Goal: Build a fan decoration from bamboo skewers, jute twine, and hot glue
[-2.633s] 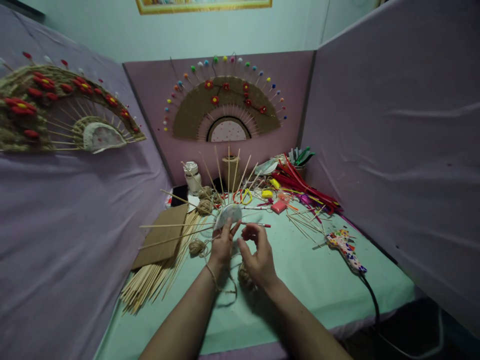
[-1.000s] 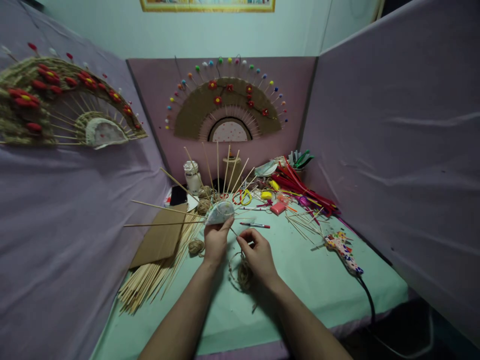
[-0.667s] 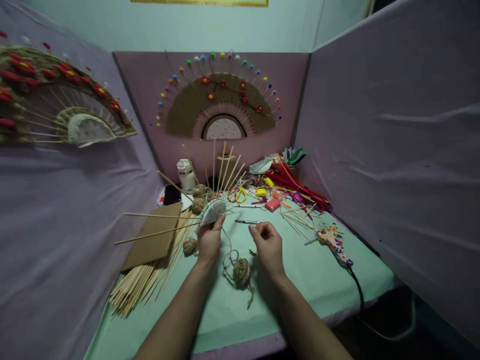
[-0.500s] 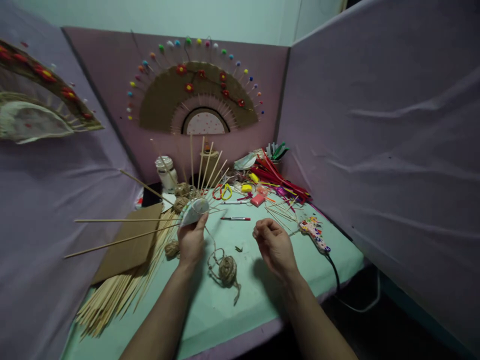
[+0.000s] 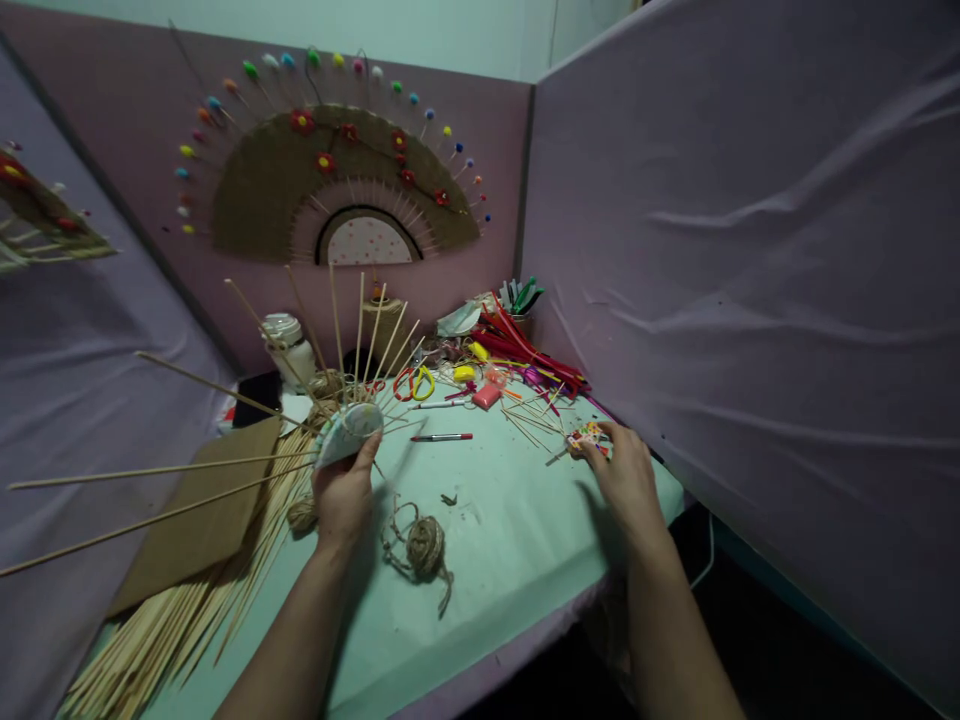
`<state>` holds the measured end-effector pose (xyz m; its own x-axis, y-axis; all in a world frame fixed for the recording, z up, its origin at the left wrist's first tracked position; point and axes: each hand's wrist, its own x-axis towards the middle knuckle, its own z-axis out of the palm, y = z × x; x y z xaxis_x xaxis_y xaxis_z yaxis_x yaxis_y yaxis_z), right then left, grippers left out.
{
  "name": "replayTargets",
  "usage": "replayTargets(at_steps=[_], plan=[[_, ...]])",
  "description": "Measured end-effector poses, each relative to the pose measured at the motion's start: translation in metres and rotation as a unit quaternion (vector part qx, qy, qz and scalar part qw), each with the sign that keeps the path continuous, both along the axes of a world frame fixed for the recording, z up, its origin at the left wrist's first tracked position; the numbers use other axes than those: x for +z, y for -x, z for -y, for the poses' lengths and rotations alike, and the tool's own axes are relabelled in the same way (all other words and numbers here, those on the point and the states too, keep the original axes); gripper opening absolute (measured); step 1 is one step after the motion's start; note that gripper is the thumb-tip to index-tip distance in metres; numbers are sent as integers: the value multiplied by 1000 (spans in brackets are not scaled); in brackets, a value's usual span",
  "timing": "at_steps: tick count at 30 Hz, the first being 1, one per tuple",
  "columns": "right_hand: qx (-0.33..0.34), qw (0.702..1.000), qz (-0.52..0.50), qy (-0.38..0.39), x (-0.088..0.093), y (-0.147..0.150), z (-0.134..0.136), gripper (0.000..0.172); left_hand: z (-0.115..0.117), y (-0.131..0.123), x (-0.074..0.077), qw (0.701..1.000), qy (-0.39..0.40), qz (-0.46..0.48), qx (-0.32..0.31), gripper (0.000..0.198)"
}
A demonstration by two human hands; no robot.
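Note:
My left hand (image 5: 343, 500) is closed on a small pale half-round piece (image 5: 349, 432), its thumb pressed on the front face. Thin wooden sticks (image 5: 360, 325) fan out from this piece, upward and to the left. At the right of the table, my right hand (image 5: 626, 480) has its fingers curled over a colourfully patterned glue gun (image 5: 583, 438). The hand covers most of the gun's body, while the front end with its nozzle shows. A ball of twine (image 5: 425, 548) with loose strands lies between my hands.
A red-tipped pen (image 5: 442, 437), scissors (image 5: 414, 383), a pink block (image 5: 487, 396) and red stems (image 5: 525, 355) lie toward the back. Cardboard (image 5: 195, 510) and a bundle of sticks (image 5: 142, 640) cover the left. A decorated fan (image 5: 255, 195) hangs on the back panel.
My right hand has moved right from above the table and closed over the glue gun. My left hand still holds the half-round piece. The view has turned to the right.

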<state>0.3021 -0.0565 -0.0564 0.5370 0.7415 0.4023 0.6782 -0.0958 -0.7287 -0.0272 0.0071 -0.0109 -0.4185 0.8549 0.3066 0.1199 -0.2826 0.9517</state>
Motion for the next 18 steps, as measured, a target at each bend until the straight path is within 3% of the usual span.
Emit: replayTargets(at_steps=[1,4,8,12,15,17,18], plan=[[-21,996,54,74,-7,-13,-1,35,0,-1,0,1000,2,-2,-1,33],[-35,988,59,137,-23,-34,-7,35,0,-2,0,1000,1,3,-2,32],[-30,988,24,149,-33,-40,-15,34,0,-2,-1,1000,17,-4,5,31],[-38,992,-9,116,-24,-47,-10,42,-1,0,-4,1000,13,-13,5,32],[8,984,-180,16,-8,-42,-4,43,-1,2,-7,1000,7,-16,4,33],[82,923,-372,-54,6,-29,-2,40,-1,2,-6,1000,17,-15,4,33],[102,900,-418,-69,13,-19,-1,40,-1,1,-6,1000,23,-14,5,33]])
